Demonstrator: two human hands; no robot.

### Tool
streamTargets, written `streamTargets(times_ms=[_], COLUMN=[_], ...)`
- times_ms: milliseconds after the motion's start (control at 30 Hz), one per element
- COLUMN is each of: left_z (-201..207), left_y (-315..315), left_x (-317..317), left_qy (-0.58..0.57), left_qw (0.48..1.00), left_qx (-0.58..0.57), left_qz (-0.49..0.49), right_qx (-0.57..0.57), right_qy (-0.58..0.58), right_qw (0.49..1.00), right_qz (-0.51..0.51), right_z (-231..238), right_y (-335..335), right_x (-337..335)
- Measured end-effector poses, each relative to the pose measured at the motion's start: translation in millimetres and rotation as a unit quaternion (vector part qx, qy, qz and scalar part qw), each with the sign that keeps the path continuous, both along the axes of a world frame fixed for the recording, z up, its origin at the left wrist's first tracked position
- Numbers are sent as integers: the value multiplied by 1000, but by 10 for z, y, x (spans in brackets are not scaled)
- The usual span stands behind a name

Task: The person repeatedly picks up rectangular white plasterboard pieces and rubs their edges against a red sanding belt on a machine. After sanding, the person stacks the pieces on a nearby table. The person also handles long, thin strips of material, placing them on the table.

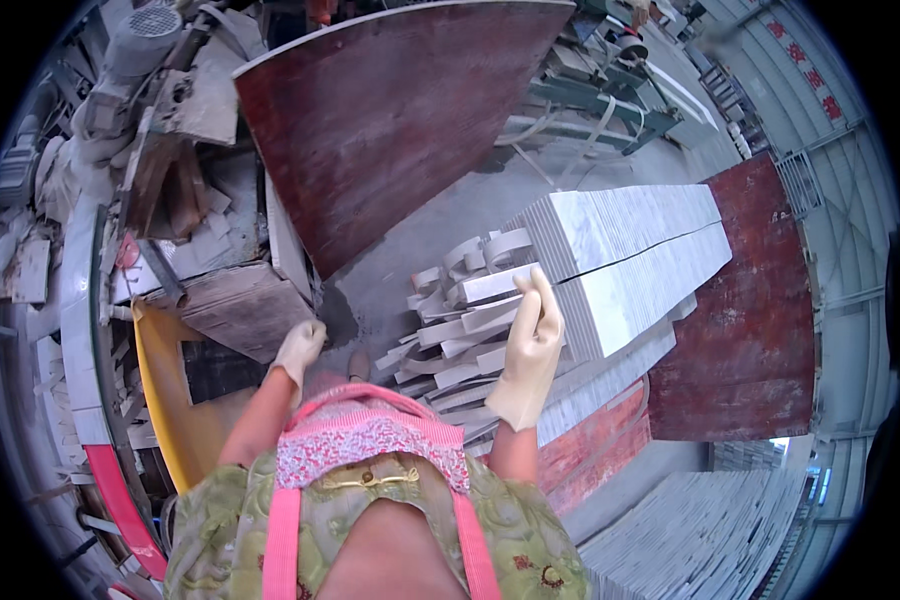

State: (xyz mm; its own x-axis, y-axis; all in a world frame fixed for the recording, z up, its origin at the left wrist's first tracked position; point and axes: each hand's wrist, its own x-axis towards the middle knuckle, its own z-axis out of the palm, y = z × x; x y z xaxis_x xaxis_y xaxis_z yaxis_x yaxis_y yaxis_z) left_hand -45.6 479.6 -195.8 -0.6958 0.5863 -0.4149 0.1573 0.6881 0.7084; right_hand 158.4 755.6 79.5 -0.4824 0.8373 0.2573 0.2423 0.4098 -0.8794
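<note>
— What are the hands doing?
— The right hand (532,345), gloved, is raised with fingers straight and flat against the end of a white stone strip (492,284) (gripped or merely touched, I cannot tell). The left hand (300,347) is curled loosely, holding nothing visible.
— Where is the strip?
— On a heap of curved offcuts (448,335), just beside the stacked slabs (630,255).

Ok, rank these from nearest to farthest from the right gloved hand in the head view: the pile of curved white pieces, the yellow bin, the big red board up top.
1. Pile of curved white pieces: right beside the right hand, on its left.
2. Big red board: above, leaning up and left.
3. Yellow bin: far left, beyond the left hand.
</note>
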Motion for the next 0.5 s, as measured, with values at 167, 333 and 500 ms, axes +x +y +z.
streamTargets(times_ms=[167,333,500], left_z=[15,164,226], left_y=[827,1765,2694], left_x=[-640,-1141,-1481], left_qy=[-17,10,-67], left_qw=[997,994,984], left_qx=[73,94,95], left_qz=[35,-64,-135], right_qx=[18,88,230], right_qy=[24,-5,-97], right_qw=[999,992,959], right_qz=[-37,-88,-133], right_z=[196,-19,-9], right_y=[332,797,1413], right_x=[-384,-498,-760])
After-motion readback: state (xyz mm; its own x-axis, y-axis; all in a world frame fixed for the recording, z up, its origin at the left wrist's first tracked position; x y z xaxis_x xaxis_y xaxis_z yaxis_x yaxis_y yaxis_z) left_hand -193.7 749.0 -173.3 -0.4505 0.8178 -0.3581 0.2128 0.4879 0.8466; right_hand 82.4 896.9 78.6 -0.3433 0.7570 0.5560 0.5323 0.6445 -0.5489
